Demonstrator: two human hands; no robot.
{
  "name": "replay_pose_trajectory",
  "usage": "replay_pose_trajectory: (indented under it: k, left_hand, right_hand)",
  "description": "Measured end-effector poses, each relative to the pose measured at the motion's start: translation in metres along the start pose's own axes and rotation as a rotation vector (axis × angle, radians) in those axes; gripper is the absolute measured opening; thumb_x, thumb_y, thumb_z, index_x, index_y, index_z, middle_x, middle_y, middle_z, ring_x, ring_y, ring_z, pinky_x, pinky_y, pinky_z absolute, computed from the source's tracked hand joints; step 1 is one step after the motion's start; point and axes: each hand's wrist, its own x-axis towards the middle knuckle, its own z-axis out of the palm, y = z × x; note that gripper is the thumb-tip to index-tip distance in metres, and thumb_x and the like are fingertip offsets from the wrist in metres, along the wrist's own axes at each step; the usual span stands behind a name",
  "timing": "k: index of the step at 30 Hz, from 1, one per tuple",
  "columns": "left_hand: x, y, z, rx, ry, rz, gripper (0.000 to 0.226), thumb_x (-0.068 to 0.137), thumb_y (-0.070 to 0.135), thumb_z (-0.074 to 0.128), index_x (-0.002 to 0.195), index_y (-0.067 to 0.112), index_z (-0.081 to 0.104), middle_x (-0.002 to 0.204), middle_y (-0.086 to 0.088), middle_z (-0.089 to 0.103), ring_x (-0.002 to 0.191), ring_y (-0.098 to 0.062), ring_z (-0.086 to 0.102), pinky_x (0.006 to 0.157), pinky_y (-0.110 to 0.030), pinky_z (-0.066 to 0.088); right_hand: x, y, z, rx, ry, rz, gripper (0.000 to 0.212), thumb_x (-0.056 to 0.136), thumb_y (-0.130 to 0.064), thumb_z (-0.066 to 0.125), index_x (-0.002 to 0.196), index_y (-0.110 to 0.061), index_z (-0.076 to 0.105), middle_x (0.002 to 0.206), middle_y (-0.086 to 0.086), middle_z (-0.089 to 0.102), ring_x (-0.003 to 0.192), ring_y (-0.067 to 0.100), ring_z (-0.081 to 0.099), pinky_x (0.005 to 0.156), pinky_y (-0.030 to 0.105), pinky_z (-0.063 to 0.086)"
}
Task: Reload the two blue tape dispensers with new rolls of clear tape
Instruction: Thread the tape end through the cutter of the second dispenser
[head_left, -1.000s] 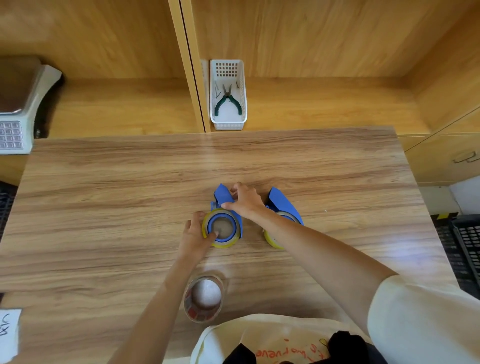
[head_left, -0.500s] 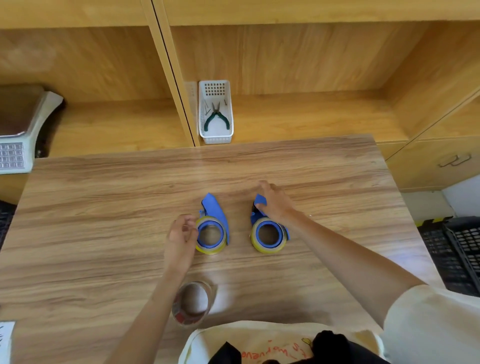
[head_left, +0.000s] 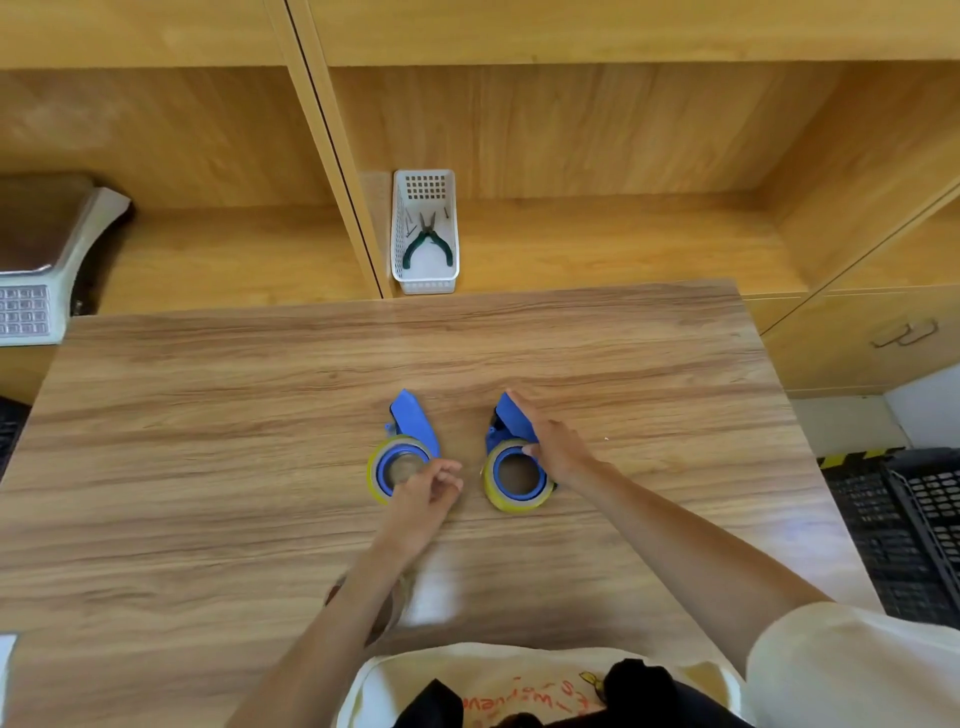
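Note:
Two blue tape dispensers stand side by side on the wooden table (head_left: 208, 467), each with a yellowish clear tape roll on its hub. My left hand (head_left: 426, 493) hovers at the near right edge of the left dispenser (head_left: 402, 447), fingers loosely curled and holding nothing. My right hand (head_left: 556, 441) lies on the right dispenser (head_left: 511, 467), fingers along its blue body and thumb at the roll's rim. A spare tape roll (head_left: 387, 610) sits near the table's front edge, mostly hidden under my left forearm.
A white basket (head_left: 426, 283) holding green-handled pliers stands on the shelf behind the table. A weighing scale (head_left: 36, 280) sits on the shelf at far left. Black crates (head_left: 909, 525) are on the floor at right.
My left hand has moved from the left side of the left dispenser to its near right edge. My right hand stays on the right dispenser. The view has tilted up a little.

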Motion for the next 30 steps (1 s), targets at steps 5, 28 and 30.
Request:
replay_pose_trajectory:
  k: [5,28,30]
  left_hand:
    - [-0.003,0.021,0.017,-0.083,-0.142,-0.160,0.055,0.103,0.040,0.047,0.150,0.012,0.040,0.131,0.006,0.062,0.125,-0.012,0.054,0.099,-0.021,0.034]
    - [-0.004,0.028,-0.023,-0.989,-0.259,-0.254,0.023,0.079,0.018,0.071,0.100,0.013,0.078,0.099,-0.008,0.079,0.089,-0.019,0.077,0.076,-0.042,0.064]
    - [-0.004,0.029,-0.023,-0.978,-0.240,-0.241,0.013,0.082,0.017,0.073,0.091,0.014,0.082,0.098,-0.007,0.080,0.089,-0.018,0.077,0.075,-0.042,0.064]
  right_hand:
    - [0.001,-0.004,-0.009,0.177,0.061,0.007,0.079,0.097,-0.011,0.058,0.155,-0.040,0.014,0.157,0.004,0.036,0.137,0.030,0.044,0.107,0.039,0.039]
    - [-0.025,-0.047,-0.031,0.728,-0.157,-0.277,0.069,0.086,-0.009,0.074,0.144,-0.023,0.038,0.142,-0.017,0.043,0.137,-0.001,0.035,0.096,0.018,0.048]
    - [-0.025,-0.046,-0.033,0.725,-0.133,-0.275,0.060,0.084,-0.007,0.075,0.136,-0.017,0.046,0.143,-0.006,0.045,0.135,0.001,0.039,0.096,0.019,0.049]
